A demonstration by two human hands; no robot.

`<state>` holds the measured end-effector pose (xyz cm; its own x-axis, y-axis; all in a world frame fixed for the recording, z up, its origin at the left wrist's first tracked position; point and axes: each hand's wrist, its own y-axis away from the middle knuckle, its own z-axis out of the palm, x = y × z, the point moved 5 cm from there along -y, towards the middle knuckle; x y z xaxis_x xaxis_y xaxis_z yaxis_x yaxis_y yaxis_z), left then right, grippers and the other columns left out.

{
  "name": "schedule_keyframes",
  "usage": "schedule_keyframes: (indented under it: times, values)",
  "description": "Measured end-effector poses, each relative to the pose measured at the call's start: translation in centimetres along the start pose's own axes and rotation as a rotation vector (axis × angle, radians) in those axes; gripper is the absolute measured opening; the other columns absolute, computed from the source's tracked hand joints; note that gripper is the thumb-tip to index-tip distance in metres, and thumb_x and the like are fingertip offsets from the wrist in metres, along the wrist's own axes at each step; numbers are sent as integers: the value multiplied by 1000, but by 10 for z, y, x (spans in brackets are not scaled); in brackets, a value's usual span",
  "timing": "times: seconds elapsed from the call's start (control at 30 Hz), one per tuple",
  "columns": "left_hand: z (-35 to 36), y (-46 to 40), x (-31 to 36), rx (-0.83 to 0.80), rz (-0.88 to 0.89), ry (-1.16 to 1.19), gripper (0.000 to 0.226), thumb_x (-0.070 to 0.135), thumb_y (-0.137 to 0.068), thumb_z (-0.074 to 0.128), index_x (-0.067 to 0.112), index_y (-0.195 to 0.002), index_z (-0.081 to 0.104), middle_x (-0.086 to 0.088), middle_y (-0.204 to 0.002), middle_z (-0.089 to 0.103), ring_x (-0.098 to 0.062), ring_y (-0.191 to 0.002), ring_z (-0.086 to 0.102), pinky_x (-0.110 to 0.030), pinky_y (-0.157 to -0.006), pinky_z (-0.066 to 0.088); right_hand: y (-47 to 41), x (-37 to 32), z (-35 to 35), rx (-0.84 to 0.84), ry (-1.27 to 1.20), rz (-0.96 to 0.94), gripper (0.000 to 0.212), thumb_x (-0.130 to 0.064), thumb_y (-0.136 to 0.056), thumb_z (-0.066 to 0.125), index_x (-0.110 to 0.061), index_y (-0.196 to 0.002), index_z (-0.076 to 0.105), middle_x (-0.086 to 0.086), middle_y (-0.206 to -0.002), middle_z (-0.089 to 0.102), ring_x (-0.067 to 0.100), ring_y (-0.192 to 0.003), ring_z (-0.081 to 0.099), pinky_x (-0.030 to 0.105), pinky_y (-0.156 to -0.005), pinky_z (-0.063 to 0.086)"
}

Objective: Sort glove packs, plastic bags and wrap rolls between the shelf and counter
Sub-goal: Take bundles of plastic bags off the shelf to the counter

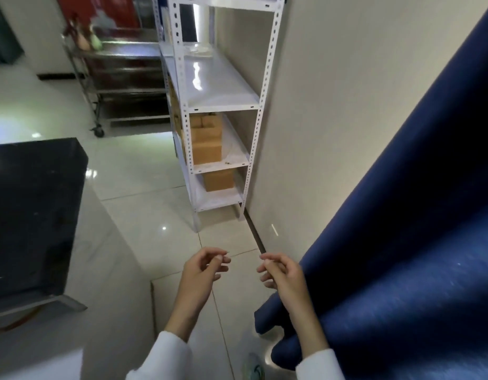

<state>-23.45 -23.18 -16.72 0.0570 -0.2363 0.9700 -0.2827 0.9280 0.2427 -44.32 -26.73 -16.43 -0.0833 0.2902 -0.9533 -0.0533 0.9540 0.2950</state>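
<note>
Ahead of us, against the wall, stands the white shelf (221, 102), and we are well short of it with nothing carried. Our left hand (203, 267) and right hand (278, 271) hang out in front over the floor tiles, apart from each other, fingers loosely curled and holding nothing that we can make out; a thin glint shows near the left fingertips, too small to name.

On the shelf's middle level something clear and crinkled (197, 48) lies at the far end, possibly plastic bags, though blur keeps us from saying so firmly. The 2 lower levels hold cardboard boxes (207, 144). We see no glove packs or wrap rolls anywhere.

To our left the dark counter (32, 209) shows a bare top in the part that falls within view; the rest is cut off. A blue curtain (415, 229) hangs at our right, and a steel trolley (122, 78) stands beyond the shelf.

We judge the sorting either barely begun or between trips: no task item sits on the visible counter, and the next move would be walking to the shelf.
</note>
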Motion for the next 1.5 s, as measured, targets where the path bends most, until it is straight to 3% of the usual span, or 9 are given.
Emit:
schedule_keyframes:
  times: [0.17,0.3,0.43,0.77,0.97,1.5]
  values:
    - [2,-64,42,147,21,42,16,6,-102,58,14,-99,72,-5,-91,80,-17,-81,74,-21,-69,53,-83,-39,15,-139,30,-50,17,-9,-101,61,-19,-107,74,4,-84,77,14,-72,68,26,-65,55]
    - [-12,-107,57,240,27,67,16,5,-103,57,11,-100,72,-7,-92,80,-19,-81,74,-32,-74,55,-139,-65,35,-167,38,-63,16,-13,-100,62,-21,-105,75,2,-85,77,12,-71,69,26,-67,57]
    - [-39,-147,65,309,36,88,15,7,-103,58,13,-99,72,-4,-92,79,-23,-78,74,-30,-70,58,-192,-80,76,-239,54,-61,14,-16,-101,64,-21,-104,76,4,-86,77,12,-72,70,26,-68,57]
    - [-158,-307,111,443,64,201,12,7,-102,59,12,-100,70,-5,-93,79,-21,-77,72,-35,-76,56,-332,-137,243,-420,127,-85,18,-10,-103,60,-17,-105,76,6,-79,76,14,-74,71,20,-65,55]
    - [-229,-392,162,486,91,209,15,5,-101,59,12,-98,71,-2,-89,79,-15,-74,71,-31,-76,55,-400,-195,336,-426,62,-103,15,-4,-104,57,-6,-108,71,13,-85,77,23,-70,72,30,-66,55]
    - [-366,-621,213,591,102,191,21,1,-102,54,12,-102,73,-4,-92,80,-17,-68,71,-24,-71,59,-603,-287,555,-580,187,-161,20,-8,-105,55,-16,-103,73,6,-86,78,16,-73,73,26,-69,58]
